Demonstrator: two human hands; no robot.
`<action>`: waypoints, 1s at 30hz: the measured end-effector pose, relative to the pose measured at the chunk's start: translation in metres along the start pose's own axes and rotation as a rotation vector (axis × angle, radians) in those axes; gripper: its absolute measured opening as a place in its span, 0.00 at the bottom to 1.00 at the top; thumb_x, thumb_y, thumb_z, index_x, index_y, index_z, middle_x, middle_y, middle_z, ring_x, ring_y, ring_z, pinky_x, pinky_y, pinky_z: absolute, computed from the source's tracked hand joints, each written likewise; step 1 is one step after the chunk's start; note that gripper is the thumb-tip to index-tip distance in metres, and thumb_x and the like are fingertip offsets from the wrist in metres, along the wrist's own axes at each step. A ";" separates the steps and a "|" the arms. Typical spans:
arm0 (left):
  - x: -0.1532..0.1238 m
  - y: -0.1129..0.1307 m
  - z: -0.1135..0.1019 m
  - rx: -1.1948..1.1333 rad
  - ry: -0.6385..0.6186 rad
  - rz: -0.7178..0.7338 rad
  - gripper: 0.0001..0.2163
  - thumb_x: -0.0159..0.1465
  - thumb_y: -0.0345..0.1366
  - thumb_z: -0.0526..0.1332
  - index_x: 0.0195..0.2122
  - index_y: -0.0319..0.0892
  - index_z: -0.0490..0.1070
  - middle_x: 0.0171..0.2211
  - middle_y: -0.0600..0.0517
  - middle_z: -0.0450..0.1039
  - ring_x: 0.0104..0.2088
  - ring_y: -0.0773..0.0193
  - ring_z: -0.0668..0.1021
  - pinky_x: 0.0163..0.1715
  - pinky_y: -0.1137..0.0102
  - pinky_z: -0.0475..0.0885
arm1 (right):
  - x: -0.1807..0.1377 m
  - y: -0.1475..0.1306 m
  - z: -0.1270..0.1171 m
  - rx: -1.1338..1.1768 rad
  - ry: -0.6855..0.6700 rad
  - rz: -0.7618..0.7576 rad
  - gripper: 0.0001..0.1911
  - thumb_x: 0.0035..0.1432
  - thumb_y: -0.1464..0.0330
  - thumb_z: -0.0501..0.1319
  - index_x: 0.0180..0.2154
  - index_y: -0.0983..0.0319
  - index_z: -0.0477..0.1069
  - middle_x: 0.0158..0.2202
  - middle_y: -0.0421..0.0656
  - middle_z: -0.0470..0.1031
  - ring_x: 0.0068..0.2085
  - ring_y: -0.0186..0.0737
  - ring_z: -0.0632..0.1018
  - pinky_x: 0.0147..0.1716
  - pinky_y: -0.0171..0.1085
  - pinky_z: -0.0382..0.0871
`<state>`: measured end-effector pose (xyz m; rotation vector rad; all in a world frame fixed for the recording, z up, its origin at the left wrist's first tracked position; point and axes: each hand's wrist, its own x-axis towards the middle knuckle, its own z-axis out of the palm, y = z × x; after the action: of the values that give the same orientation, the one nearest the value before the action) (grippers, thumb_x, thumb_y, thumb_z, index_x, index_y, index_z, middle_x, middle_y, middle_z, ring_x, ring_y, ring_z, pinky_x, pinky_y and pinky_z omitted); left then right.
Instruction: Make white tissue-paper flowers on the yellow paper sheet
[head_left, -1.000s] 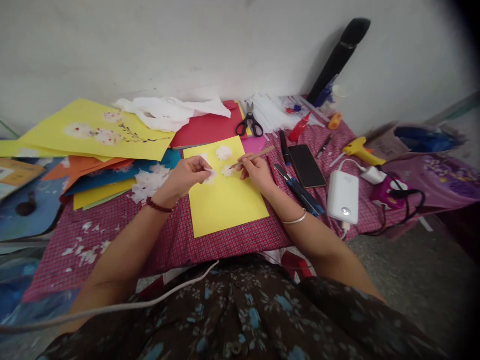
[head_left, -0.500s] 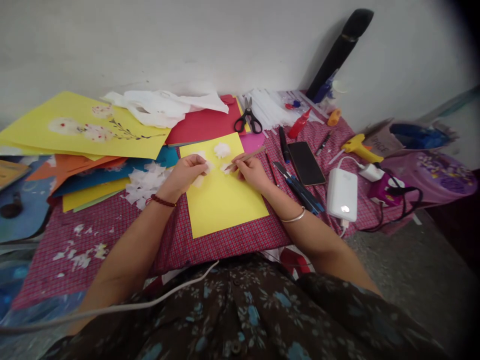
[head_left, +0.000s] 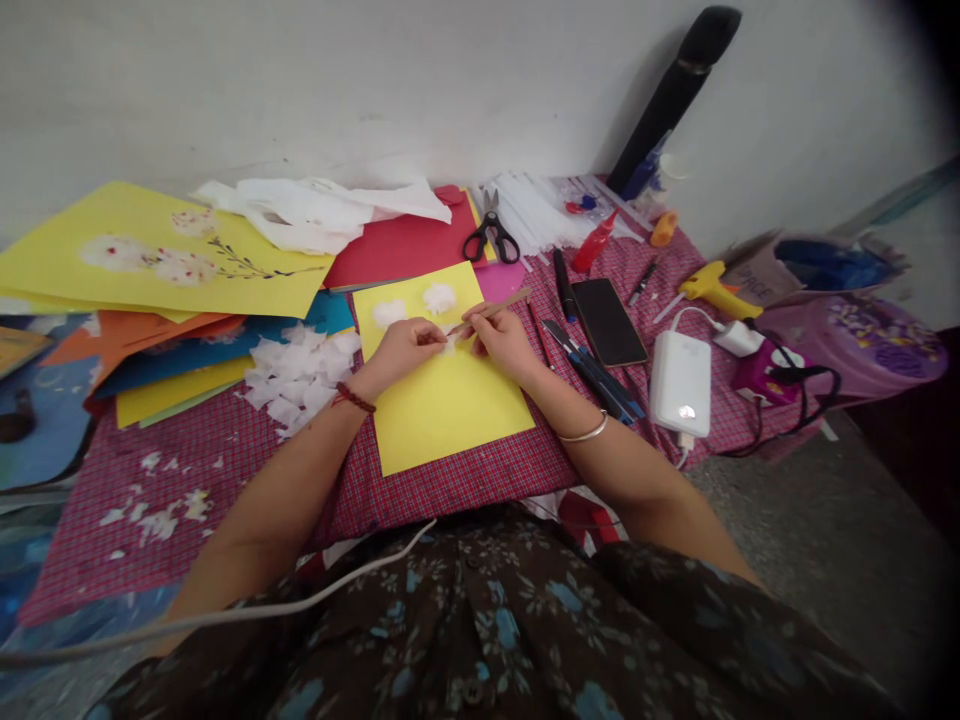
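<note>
A yellow sheet of paper (head_left: 450, 420) lies in front of me with fluffy white tissue clusters (head_left: 439, 297) on its upper part. Over the sheet, my right hand (head_left: 501, 342) is closed on a thin brown stick (head_left: 514, 299), slanting down leftward. My left hand (head_left: 409, 350) pinches a small piece of white tissue paper at the stick's lower tip, its outline partly hidden by the fingers. Beside my left wrist sits a pile of white tissue pieces (head_left: 289, 375).
Behind the sheet are black-handled scissors (head_left: 491, 235) and red paper (head_left: 405, 250). On the right lie a phone (head_left: 609, 322), cutters (head_left: 600, 375), a red glue bottle (head_left: 595, 242), a white power bank (head_left: 680, 383) and a yellow glue gun (head_left: 716, 290). A decorated yellow sheet (head_left: 277, 290) rests on coloured papers at left.
My left hand has moved right across the sheet to the tip of the stick, uncovering a white cluster at left. My right hand stays nearly in place.
</note>
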<state>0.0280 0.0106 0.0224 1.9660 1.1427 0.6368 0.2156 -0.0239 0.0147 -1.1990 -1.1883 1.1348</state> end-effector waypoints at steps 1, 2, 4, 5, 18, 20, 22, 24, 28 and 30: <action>0.000 -0.001 0.001 -0.001 0.005 -0.006 0.06 0.54 0.31 0.61 0.31 0.40 0.76 0.28 0.51 0.76 0.30 0.65 0.75 0.29 0.71 0.66 | -0.001 0.000 0.000 0.012 0.016 -0.025 0.06 0.62 0.67 0.57 0.34 0.62 0.67 0.23 0.36 0.72 0.15 0.27 0.68 0.15 0.29 0.60; 0.000 -0.002 0.002 -0.008 0.012 -0.015 0.06 0.54 0.31 0.61 0.31 0.40 0.76 0.28 0.51 0.76 0.29 0.65 0.75 0.29 0.71 0.67 | -0.002 0.000 0.000 0.019 0.027 -0.053 0.07 0.62 0.66 0.57 0.34 0.62 0.67 0.23 0.36 0.72 0.16 0.28 0.69 0.15 0.29 0.61; 0.000 -0.002 0.004 -0.026 0.027 -0.033 0.05 0.54 0.31 0.62 0.32 0.40 0.75 0.29 0.51 0.76 0.30 0.64 0.75 0.29 0.71 0.67 | -0.005 0.001 0.000 -0.006 0.014 -0.102 0.08 0.62 0.64 0.56 0.34 0.62 0.67 0.23 0.36 0.72 0.18 0.28 0.70 0.18 0.29 0.63; 0.000 -0.002 0.005 -0.032 0.037 -0.041 0.05 0.54 0.31 0.62 0.32 0.40 0.75 0.29 0.50 0.76 0.30 0.64 0.75 0.29 0.70 0.67 | -0.006 0.002 0.001 -0.039 -0.007 -0.118 0.08 0.63 0.64 0.55 0.34 0.62 0.67 0.24 0.37 0.72 0.19 0.29 0.71 0.19 0.29 0.63; 0.001 0.000 -0.014 -0.262 0.225 -0.069 0.07 0.58 0.38 0.61 0.31 0.40 0.70 0.28 0.53 0.72 0.29 0.66 0.73 0.32 0.70 0.68 | -0.016 -0.001 0.006 -0.750 -0.188 -0.370 0.13 0.66 0.69 0.50 0.41 0.64 0.72 0.43 0.49 0.78 0.41 0.43 0.78 0.42 0.39 0.68; -0.002 -0.001 -0.025 -0.275 0.247 -0.080 0.06 0.58 0.38 0.62 0.32 0.40 0.71 0.29 0.52 0.72 0.29 0.66 0.73 0.32 0.70 0.68 | -0.018 -0.002 0.007 -0.805 -0.212 -0.386 0.14 0.67 0.69 0.49 0.43 0.64 0.72 0.46 0.50 0.78 0.44 0.44 0.77 0.44 0.40 0.68; -0.007 0.002 -0.035 -0.218 0.251 -0.074 0.06 0.57 0.37 0.63 0.32 0.40 0.72 0.30 0.51 0.73 0.30 0.65 0.74 0.33 0.70 0.68 | -0.019 -0.003 0.007 -0.857 -0.227 -0.388 0.14 0.67 0.69 0.49 0.45 0.63 0.72 0.47 0.50 0.77 0.44 0.44 0.77 0.44 0.40 0.68; -0.017 0.008 -0.046 -0.096 0.233 -0.048 0.05 0.58 0.37 0.63 0.32 0.41 0.73 0.30 0.51 0.74 0.31 0.64 0.73 0.33 0.70 0.67 | -0.022 -0.003 0.008 -0.891 -0.234 -0.392 0.15 0.68 0.68 0.48 0.45 0.63 0.72 0.47 0.50 0.77 0.43 0.44 0.77 0.42 0.40 0.68; -0.048 0.018 -0.059 0.237 0.116 0.019 0.06 0.60 0.36 0.59 0.31 0.41 0.73 0.30 0.49 0.75 0.31 0.60 0.74 0.34 0.67 0.65 | -0.023 -0.005 0.007 -0.774 -0.207 -0.402 0.12 0.66 0.68 0.50 0.40 0.62 0.72 0.44 0.49 0.77 0.43 0.44 0.78 0.42 0.40 0.69; -0.066 0.019 -0.058 0.411 0.026 0.078 0.06 0.61 0.36 0.59 0.33 0.41 0.74 0.32 0.47 0.75 0.34 0.57 0.75 0.37 0.64 0.66 | -0.020 -0.005 0.005 -0.572 -0.130 -0.342 0.10 0.66 0.67 0.51 0.38 0.62 0.70 0.38 0.47 0.77 0.36 0.40 0.78 0.36 0.38 0.70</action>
<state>-0.0361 -0.0322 0.0684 2.3620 1.2963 0.4957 0.2097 -0.0442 0.0185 -1.2802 -1.8165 0.6362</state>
